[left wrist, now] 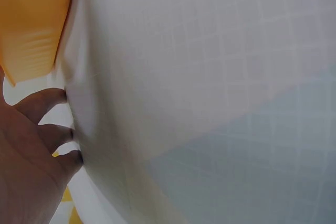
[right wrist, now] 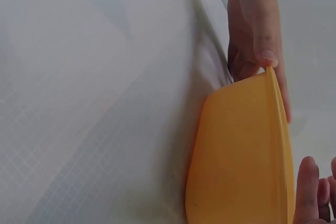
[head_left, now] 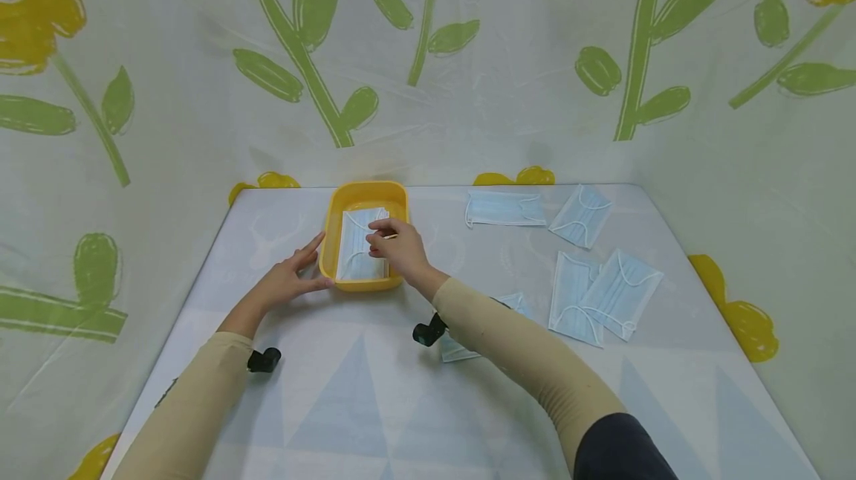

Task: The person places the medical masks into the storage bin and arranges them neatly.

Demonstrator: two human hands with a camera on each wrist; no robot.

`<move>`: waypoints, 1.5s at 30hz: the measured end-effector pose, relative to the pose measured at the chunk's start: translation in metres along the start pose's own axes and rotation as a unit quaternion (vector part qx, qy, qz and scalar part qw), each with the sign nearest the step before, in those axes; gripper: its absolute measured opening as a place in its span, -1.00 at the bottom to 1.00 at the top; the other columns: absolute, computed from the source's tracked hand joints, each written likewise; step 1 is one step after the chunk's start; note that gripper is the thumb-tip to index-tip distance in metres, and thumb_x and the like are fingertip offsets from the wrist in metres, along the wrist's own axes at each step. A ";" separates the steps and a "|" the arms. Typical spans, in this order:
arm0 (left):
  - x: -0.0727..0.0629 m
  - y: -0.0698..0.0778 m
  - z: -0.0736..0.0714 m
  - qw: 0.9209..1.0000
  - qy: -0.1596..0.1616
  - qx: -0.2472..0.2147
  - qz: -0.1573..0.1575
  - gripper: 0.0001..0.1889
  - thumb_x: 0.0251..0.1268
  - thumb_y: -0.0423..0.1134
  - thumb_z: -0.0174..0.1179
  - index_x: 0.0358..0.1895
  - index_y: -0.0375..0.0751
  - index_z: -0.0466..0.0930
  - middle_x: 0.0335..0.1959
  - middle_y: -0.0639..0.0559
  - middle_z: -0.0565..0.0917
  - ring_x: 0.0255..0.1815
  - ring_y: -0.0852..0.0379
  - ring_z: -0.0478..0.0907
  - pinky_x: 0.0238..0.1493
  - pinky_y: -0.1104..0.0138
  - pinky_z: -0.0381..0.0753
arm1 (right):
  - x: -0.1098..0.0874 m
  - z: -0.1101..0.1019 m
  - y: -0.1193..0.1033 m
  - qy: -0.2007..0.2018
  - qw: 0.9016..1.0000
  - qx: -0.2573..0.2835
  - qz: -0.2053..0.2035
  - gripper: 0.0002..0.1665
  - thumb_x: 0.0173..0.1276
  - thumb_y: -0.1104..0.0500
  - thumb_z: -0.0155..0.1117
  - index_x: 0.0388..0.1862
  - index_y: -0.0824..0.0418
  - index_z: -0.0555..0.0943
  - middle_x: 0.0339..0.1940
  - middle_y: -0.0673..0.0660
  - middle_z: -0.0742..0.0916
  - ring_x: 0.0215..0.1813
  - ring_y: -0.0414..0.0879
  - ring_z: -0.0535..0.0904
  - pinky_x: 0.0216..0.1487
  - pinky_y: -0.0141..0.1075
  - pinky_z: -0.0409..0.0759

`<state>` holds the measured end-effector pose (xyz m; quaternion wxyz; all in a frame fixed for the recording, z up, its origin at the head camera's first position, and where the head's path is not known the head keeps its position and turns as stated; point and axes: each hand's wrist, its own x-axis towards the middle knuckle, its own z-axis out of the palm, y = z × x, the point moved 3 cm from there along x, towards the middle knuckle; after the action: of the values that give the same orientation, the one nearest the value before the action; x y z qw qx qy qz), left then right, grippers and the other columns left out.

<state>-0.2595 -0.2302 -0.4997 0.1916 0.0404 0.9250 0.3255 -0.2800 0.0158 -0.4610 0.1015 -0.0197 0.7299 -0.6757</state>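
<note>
The left hand [head_left: 287, 283] lies at the box's near left corner, fingers spread and released, thumb touching the rim. The right hand [head_left: 403, 248] reaches over the box from the right, fingers loosely bent above the masks in it; whether they pinch anything, I cannot tell.

Those masks [head_left: 361, 266] are pale blue and pleated, with thin white ear loops, and lie lengthwise on the bottom of the box; how many are stacked cannot be made out. The box [head_left: 366, 286] is yellow, open-topped and round-cornered, and stands toward the far left of the counter [head_left: 468, 264].

To the right are more masks of the same look, lying flat: one crosswise at the far side [head_left: 504, 209], a tilted one [head_left: 580, 217] just right of it, and nearer, an overlapping pair, the right mask [head_left: 623, 294] partly over the left one [head_left: 567, 298]. More mask material [head_left: 457, 351] shows from under the right sleeve [head_left: 521, 342]. Behind hangs a curtain [head_left: 521, 56] printed with yellow flowers and green leaves.
</note>
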 end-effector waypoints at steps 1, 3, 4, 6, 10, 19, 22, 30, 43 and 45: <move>0.000 0.000 0.000 1.000 0.000 0.000 0.001 0.16 0.05 0.48 0.32 0.61 0.58 -0.32 0.60 -0.20 0.16 0.64 -0.40 -0.30 0.35 -0.53 -0.14 | 0.000 -0.001 0.000 -0.002 1.000 0.004 -0.001 -0.63 0.46 0.21 0.34 0.18 0.32 0.63 -0.19 0.14 0.66 -0.25 -0.06 0.71 -0.16 -0.33 0.75; 0.000 0.000 0.000 1.000 0.000 0.001 0.002 0.16 0.06 0.48 0.32 0.61 0.58 -0.32 0.60 -0.20 0.16 0.64 -0.40 -0.30 0.36 -0.53 -0.14 | -0.001 -0.003 0.000 -0.004 1.000 0.003 -0.001 -0.62 0.47 0.20 0.34 0.19 0.33 0.62 -0.18 0.14 0.66 -0.25 -0.06 0.71 -0.15 -0.33 0.75; 0.000 0.000 0.000 1.000 0.000 0.001 0.002 0.16 0.06 0.48 0.32 0.61 0.59 -0.32 0.60 -0.20 0.16 0.64 -0.40 -0.30 0.36 -0.53 -0.14 | -0.002 -0.004 0.001 -0.004 1.000 0.002 -0.002 -0.61 0.47 0.20 0.33 0.20 0.33 0.62 -0.18 0.14 0.66 -0.24 -0.06 0.71 -0.15 -0.33 0.75; 0.000 0.000 0.000 1.000 -0.001 0.001 0.002 0.16 0.06 0.48 0.32 0.61 0.59 -0.32 0.60 -0.20 0.16 0.64 -0.39 -0.30 0.37 -0.52 -0.15 | -0.002 -0.006 0.001 -0.002 1.000 -0.002 -0.002 -0.61 0.47 0.18 0.33 0.20 0.32 0.62 -0.18 0.14 0.66 -0.24 -0.06 0.72 -0.15 -0.34 0.75; -0.001 0.001 0.000 1.000 -0.001 0.000 0.002 0.16 0.06 0.47 0.33 0.61 0.59 -0.33 0.60 -0.21 0.16 0.64 -0.39 -0.31 0.37 -0.52 -0.15 | -0.002 -0.012 0.003 0.003 1.000 0.007 -0.006 -0.61 0.47 0.17 0.35 0.20 0.31 0.62 -0.18 0.15 0.66 -0.24 -0.05 0.72 -0.15 -0.32 0.76; -0.001 0.002 0.000 1.000 -0.002 -0.001 0.002 0.17 0.06 0.46 0.33 0.60 0.60 -0.34 0.60 -0.20 0.15 0.64 -0.37 -0.33 0.37 -0.52 -0.17 | -0.001 -0.025 0.007 0.007 0.999 0.045 -0.008 -0.57 0.46 0.22 0.35 0.22 0.37 0.58 -0.17 0.17 0.63 -0.26 -0.03 0.72 -0.14 -0.26 0.77; -0.002 0.002 0.000 1.000 -0.002 -0.001 0.000 0.17 0.06 0.47 0.33 0.61 0.60 -0.34 0.61 -0.20 0.14 0.64 -0.37 -0.33 0.37 -0.52 -0.18 | -0.001 -0.030 0.008 0.012 0.999 0.045 -0.007 -0.58 0.46 0.23 0.34 0.22 0.35 0.58 -0.16 0.17 0.62 -0.26 -0.04 0.72 -0.13 -0.22 0.77; -0.002 0.002 0.000 1.000 -0.002 0.000 -0.004 0.17 0.05 0.47 0.33 0.60 0.61 -0.34 0.61 -0.20 0.13 0.64 -0.37 -0.34 0.36 -0.53 -0.19 | -0.001 -0.046 0.013 0.027 0.999 0.026 0.002 -0.56 0.48 0.17 0.32 0.27 0.28 0.56 -0.12 0.17 0.62 -0.22 -0.03 0.73 -0.09 -0.24 0.76; -0.002 0.002 0.000 1.000 -0.003 -0.005 -0.004 0.17 0.05 0.47 0.34 0.61 0.59 -0.33 0.61 -0.21 0.13 0.64 -0.37 -0.34 0.37 -0.53 -0.19 | -0.003 -0.062 0.017 0.042 0.999 0.008 0.006 -0.58 0.50 0.13 0.31 0.26 0.20 0.56 -0.07 0.17 0.66 -0.21 -0.02 0.74 -0.03 -0.14 0.76; -0.003 0.002 0.000 1.000 -0.003 -0.005 -0.005 0.17 0.05 0.47 0.33 0.61 0.59 -0.33 0.61 -0.21 0.13 0.64 -0.37 -0.34 0.36 -0.53 -0.18 | -0.003 -0.065 0.018 0.046 0.999 0.001 0.008 -0.61 0.50 0.12 0.31 0.24 0.17 0.58 -0.07 0.17 0.66 -0.21 -0.03 0.74 -0.04 -0.16 0.76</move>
<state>-0.2574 -0.2291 -0.4972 0.1965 0.0355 0.9228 0.3294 -0.2861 0.0819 -0.4743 0.0735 0.0168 0.7331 -0.6760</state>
